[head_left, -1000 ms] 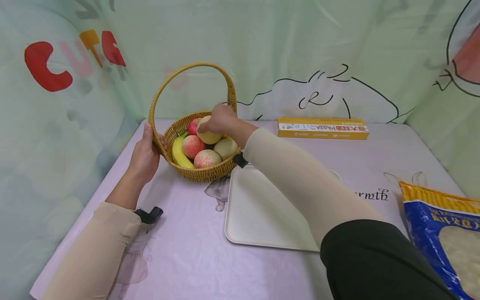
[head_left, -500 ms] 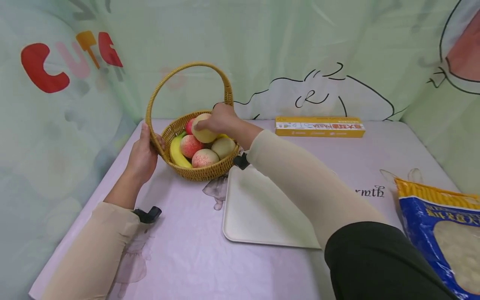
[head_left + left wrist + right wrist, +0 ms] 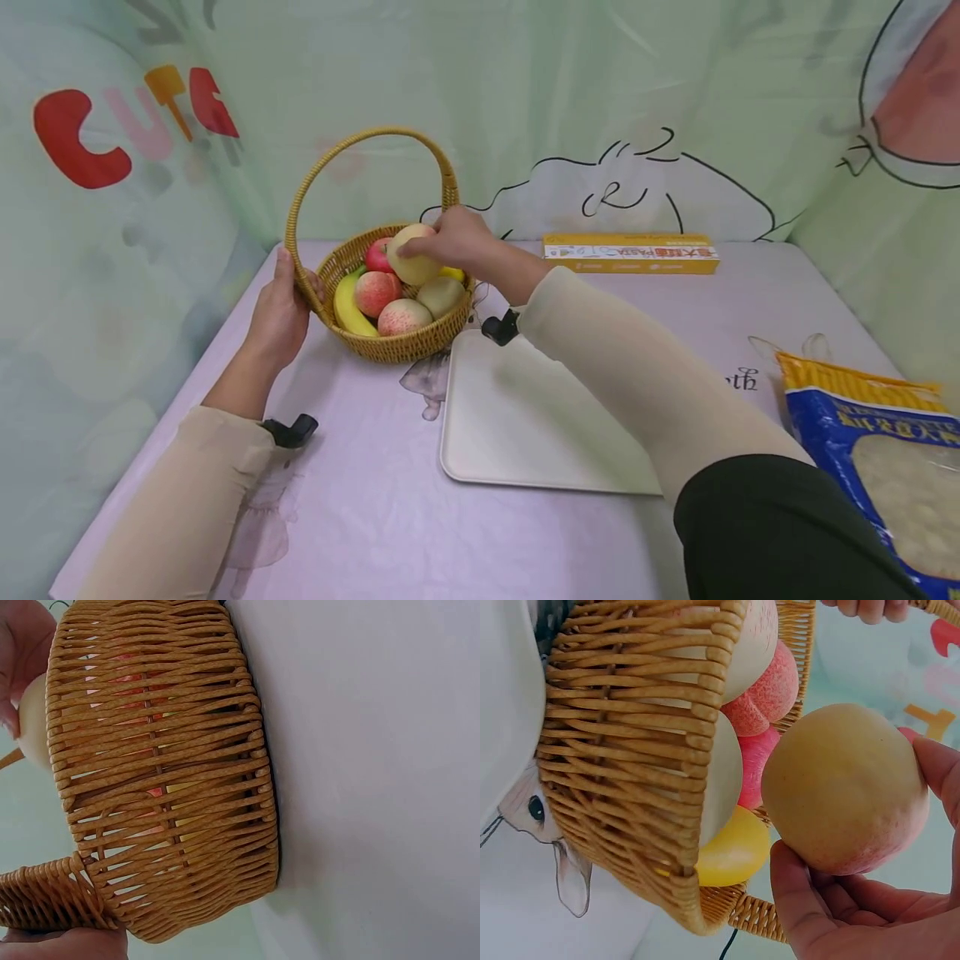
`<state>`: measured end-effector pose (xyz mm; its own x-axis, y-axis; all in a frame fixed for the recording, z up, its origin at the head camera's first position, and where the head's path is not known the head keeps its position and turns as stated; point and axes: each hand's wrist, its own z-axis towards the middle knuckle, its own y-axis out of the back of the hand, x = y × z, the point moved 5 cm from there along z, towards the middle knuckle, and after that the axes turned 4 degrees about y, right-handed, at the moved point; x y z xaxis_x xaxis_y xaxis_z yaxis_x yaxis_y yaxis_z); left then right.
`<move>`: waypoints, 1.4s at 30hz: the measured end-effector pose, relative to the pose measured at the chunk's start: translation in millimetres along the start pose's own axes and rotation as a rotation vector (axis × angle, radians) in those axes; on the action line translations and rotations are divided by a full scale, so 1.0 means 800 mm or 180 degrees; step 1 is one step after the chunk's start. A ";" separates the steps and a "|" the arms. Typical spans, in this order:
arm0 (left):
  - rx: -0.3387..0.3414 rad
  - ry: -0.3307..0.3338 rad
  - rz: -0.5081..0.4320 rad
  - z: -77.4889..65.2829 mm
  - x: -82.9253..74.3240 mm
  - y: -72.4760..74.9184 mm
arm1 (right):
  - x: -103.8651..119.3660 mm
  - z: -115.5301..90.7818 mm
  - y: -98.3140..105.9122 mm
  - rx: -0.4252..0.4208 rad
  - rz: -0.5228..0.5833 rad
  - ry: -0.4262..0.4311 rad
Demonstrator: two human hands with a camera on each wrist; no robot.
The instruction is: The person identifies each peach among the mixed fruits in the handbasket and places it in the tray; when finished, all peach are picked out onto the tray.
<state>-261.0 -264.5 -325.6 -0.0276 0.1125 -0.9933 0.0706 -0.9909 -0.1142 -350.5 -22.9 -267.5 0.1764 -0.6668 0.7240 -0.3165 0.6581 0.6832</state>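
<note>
A yellow wicker basket (image 3: 397, 346) with a tall arched handle stands at the back left of the table. My left hand (image 3: 277, 321) grips the foot of that handle on the basket's left side. Over the basket's right half, my right hand (image 3: 468, 244) holds a pale yellow peach (image 3: 844, 787) with a pink blush, between thumb and fingers. In the right wrist view the peach shows above the rim, apart from the other fruit. Below it lie a banana (image 3: 349, 307), a red apple (image 3: 378, 255), two pink-speckled peaches (image 3: 377, 293), a pale round fruit (image 3: 441, 297) and another yellow fruit (image 3: 735, 851).
A white tray (image 3: 525, 425) lies just right of the basket, partly hidden under my right forearm. A yellow pasta box (image 3: 630, 254) is at the back edge. At the right sits a blue and yellow bag (image 3: 825, 425). Printed curtains enclose the table.
My right hand has shifted slightly right relative to the basket, with the peach in its grasp. The whole scene has slid a little left in the head view. My left hand keeps its hold.
</note>
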 end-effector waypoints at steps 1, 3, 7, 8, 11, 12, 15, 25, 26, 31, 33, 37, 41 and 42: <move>0.0003 0.0010 -0.0032 0.000 0.000 0.000 | -0.001 -0.002 0.001 0.0017 0.0029 0.0002; 0.0010 0.0027 -0.0066 0.000 0.000 0.000 | -0.003 -0.007 0.004 0.0040 0.0102 0.0013; 0.0001 0.0052 -0.0079 -0.001 0.000 0.000 | -0.003 -0.018 0.008 0.0051 0.0179 0.0109; 0.0000 0.0054 -0.0081 -0.001 0.000 0.000 | -0.003 -0.021 0.010 0.0054 0.0192 0.0138; 0.0001 0.0068 -0.0085 -0.001 0.000 0.000 | -0.004 -0.033 0.014 0.0078 0.0242 0.0206; 0.0004 0.0074 -0.0100 0.000 0.000 -0.001 | -0.004 -0.037 0.015 0.0088 0.0266 0.0220; 0.0015 0.0074 -0.0119 0.000 0.000 -0.002 | -0.006 -0.050 0.019 0.0131 0.0360 0.0238; -0.0004 0.0081 -0.0143 -0.002 -0.001 -0.001 | -0.022 -0.085 0.023 0.0279 0.0478 0.0297; 0.0003 0.0079 -0.0140 -0.003 -0.001 -0.001 | -0.026 -0.088 0.023 0.0282 0.0474 0.0290; 0.0009 0.0053 -0.0110 -0.003 -0.001 -0.001 | -0.042 -0.101 0.020 0.0278 0.0487 0.0219; 0.0004 0.0042 -0.0107 -0.004 -0.001 -0.001 | -0.050 -0.106 0.018 0.0304 0.0534 0.0170; 0.0027 0.0018 -0.0095 -0.005 -0.001 -0.001 | -0.070 -0.114 0.014 0.0362 0.0685 0.0041; 0.0056 -0.0012 -0.0071 -0.004 0.000 -0.001 | -0.087 -0.122 0.011 0.0359 0.0896 -0.0044; 0.0065 -0.0015 -0.0063 -0.004 0.000 -0.001 | -0.091 -0.123 0.010 0.0348 0.0929 -0.0058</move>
<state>-258.2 -263.6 -325.4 -0.0336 0.1318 -0.9907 0.0498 -0.9898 -0.1334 -274.0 65.7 -305.2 0.0469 -0.4622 0.8855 -0.4498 0.7818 0.4319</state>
